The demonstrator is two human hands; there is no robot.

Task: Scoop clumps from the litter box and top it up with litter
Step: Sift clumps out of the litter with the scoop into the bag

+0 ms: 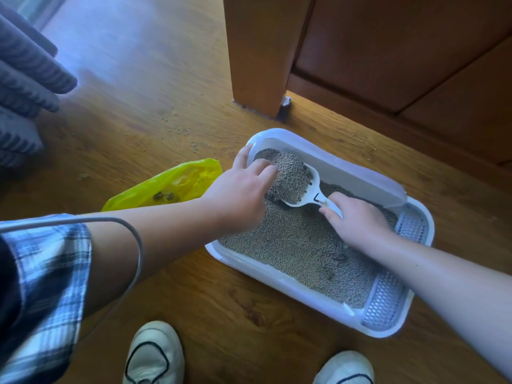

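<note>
A white litter box holding grey litter sits on the wooden floor. My right hand grips the handle of a white slotted scoop, which is heaped with litter and raised over the box's far left end. My left hand reaches into that corner. Its thumb lies along the rim and its fingers stretch out against the heap on the scoop. A yellow plastic bag lies open on the floor left of the box, with dark clumps inside.
A wooden furniture leg and cabinet front stand just behind the box. Loose litter grains dot the floor. Grey fabric hangs at the far left. A grey cable loops over my left arm. White shoes are below.
</note>
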